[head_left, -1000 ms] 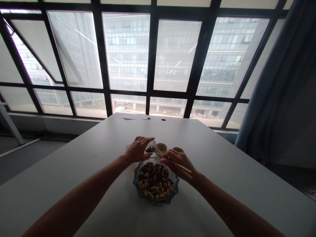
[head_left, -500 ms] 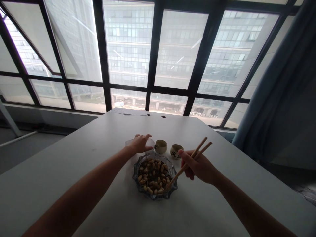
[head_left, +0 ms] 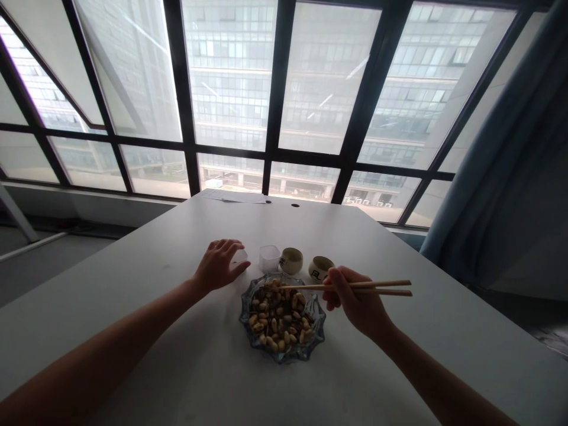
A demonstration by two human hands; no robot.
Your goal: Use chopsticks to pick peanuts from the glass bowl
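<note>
Chopsticks (head_left: pixel 381 288) are held in my right hand (head_left: pixel 355 299), just right of a scalloped glass bowl (head_left: pixel 317 340). Their tips reach over the bowl's far side among the peanuts (head_left: pixel 275 325); whether they pinch a peanut I cannot tell. Left of the bowl, my left hand (head_left: pixel 219 263) hovers low or rests on the table, thumb and fingers apart. A clear plastic piece (head_left: pixel 239 255) shows between them, partly hidden; a firm grip on it is not visible. Between that hand and the cups stands a small clear plastic box (head_left: pixel 268 259).
Two cream cups with dark characters stand behind the bowl, the left cup (head_left: pixel 291 261) and the right cup (head_left: pixel 320 266), the latter partly behind my right hand. Papers (head_left: pixel 242 197) lie at the white table's (head_left: pixel 177 349) far edge. A blue curtain (head_left: pixel 479 160) hangs at the right.
My left hand has moved left, uncovering the small clear box. The chopsticks have swung nearly level, their tips going from the bowl's near right side to its far side.
</note>
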